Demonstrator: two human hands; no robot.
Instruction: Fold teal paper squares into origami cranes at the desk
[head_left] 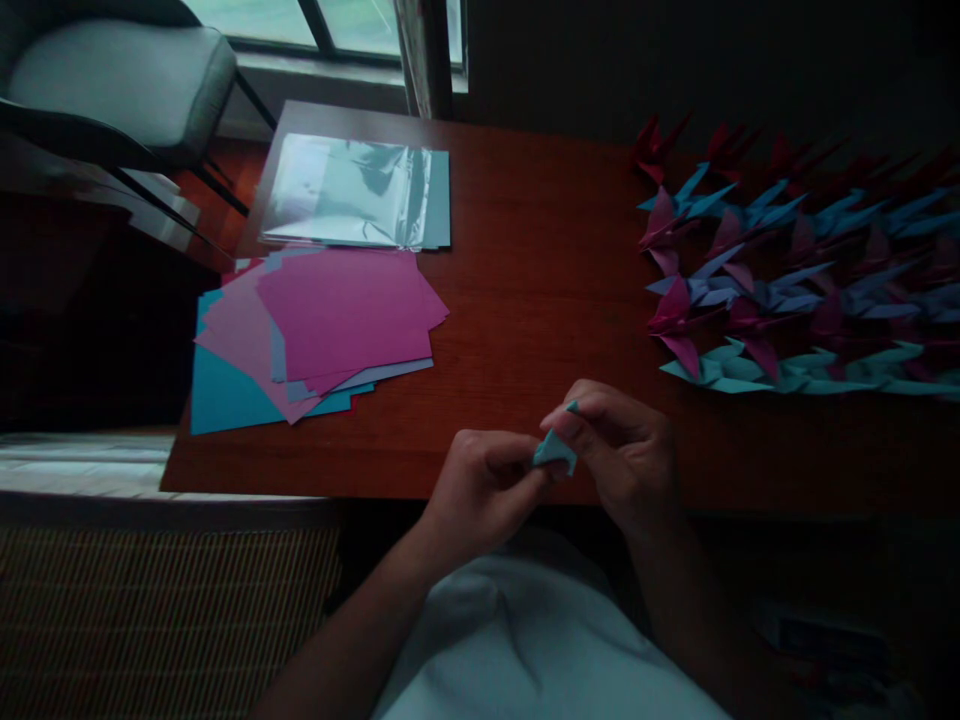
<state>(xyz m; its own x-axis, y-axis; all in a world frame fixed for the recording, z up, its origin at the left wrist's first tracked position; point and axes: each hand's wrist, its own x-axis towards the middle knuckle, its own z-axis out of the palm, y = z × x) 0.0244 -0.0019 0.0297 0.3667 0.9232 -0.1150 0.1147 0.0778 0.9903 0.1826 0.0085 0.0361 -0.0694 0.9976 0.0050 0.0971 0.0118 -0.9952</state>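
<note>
Between my hands, above the front edge of the table, is a small folded piece of light turquoise paper (556,452). My left hand (487,487) is closed and pinches its lower left part between thumb and fingers. The fingers of my right hand (626,450) are closed on its upper part, and a small tip of the paper shows past the thumb. Much of the folded paper is hidden by my fingers, so its full shape cannot be made out.
Rows of folded paper cranes (765,295) in several colours stand at the right. Loose coloured sheets (345,310) are fanned out at the left of the wooden table (540,270). Behind them lies a clear plastic packet (345,190) of paper. A chair (120,85) stands back left.
</note>
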